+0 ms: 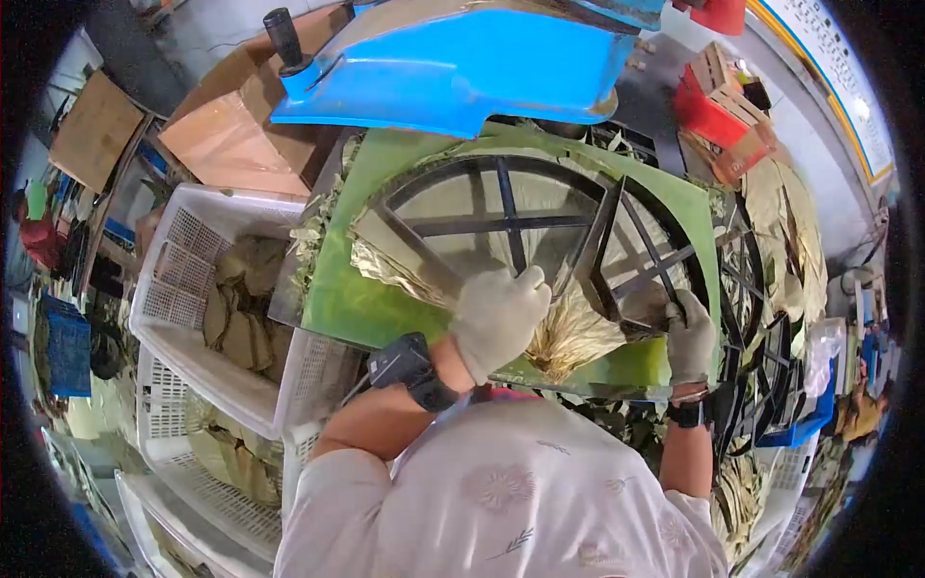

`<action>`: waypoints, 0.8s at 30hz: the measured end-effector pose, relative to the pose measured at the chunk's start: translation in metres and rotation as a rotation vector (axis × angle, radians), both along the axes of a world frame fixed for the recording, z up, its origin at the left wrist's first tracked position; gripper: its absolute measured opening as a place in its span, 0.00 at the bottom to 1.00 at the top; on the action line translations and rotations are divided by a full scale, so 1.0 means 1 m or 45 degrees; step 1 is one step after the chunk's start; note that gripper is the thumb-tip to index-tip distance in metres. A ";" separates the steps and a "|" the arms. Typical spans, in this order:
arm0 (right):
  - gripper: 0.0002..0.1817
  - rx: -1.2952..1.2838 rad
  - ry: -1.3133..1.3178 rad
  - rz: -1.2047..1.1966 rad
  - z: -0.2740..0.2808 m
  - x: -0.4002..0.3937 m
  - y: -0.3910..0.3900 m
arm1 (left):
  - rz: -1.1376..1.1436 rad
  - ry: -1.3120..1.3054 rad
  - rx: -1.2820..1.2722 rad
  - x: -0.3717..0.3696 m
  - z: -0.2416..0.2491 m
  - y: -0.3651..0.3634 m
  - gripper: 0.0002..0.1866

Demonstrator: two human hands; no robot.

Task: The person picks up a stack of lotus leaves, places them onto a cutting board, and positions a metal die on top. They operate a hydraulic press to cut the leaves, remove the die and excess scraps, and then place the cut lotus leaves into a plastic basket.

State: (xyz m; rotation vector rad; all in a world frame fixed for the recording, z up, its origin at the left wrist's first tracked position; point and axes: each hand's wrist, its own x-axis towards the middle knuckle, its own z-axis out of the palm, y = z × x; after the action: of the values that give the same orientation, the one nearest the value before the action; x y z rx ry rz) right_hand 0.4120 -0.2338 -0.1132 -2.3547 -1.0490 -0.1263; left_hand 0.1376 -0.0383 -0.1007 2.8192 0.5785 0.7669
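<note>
A black metal frame with curved rims and crossed bars (511, 224) rests on dried leaves (578, 332) over a green board (337, 289). My gloved left hand (501, 318) is closed on the end of a bar at the middle of the frame. My gloved right hand (690, 337) is closed on the frame's lower right part, near the board's right edge. Leaf edges stick out past the frame at the left and between its two sections.
A blue machine part (462, 72) hangs over the board's far side. White crates (207, 371) with leaves stand at the left, below a cardboard box (241, 125). More black frames (756, 337) and leaves lie at the right, with a red crate (708, 111) behind.
</note>
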 end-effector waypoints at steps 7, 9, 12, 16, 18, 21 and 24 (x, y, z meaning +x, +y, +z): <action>0.17 0.002 0.101 -0.006 0.004 -0.004 0.002 | 0.114 -0.004 0.010 0.011 -0.001 -0.003 0.05; 0.16 0.035 0.003 0.053 0.002 -0.003 0.000 | 0.108 0.014 -0.017 0.011 -0.001 -0.004 0.05; 0.15 -0.021 0.141 -0.008 0.014 -0.011 0.005 | 0.100 -0.010 -0.042 0.013 -0.003 -0.002 0.04; 0.15 0.024 0.004 -0.019 0.001 -0.004 0.003 | 0.157 0.117 -0.028 0.015 -0.002 0.001 0.08; 0.15 0.010 -0.013 0.000 0.001 -0.004 0.002 | 0.182 0.199 -0.035 0.016 0.004 -0.002 0.10; 0.16 0.062 -0.027 0.017 0.005 -0.005 0.000 | 0.200 0.219 0.014 0.017 0.011 -0.008 0.11; 0.17 0.038 -0.188 0.042 0.023 -0.007 0.005 | 0.220 0.129 0.200 0.016 0.036 -0.020 0.17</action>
State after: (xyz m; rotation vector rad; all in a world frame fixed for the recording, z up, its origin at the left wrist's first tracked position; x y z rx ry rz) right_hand 0.4046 -0.2287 -0.0898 -2.3285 -1.1464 -0.3057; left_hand 0.1534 -0.0587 -0.0643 2.9964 0.8209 0.7313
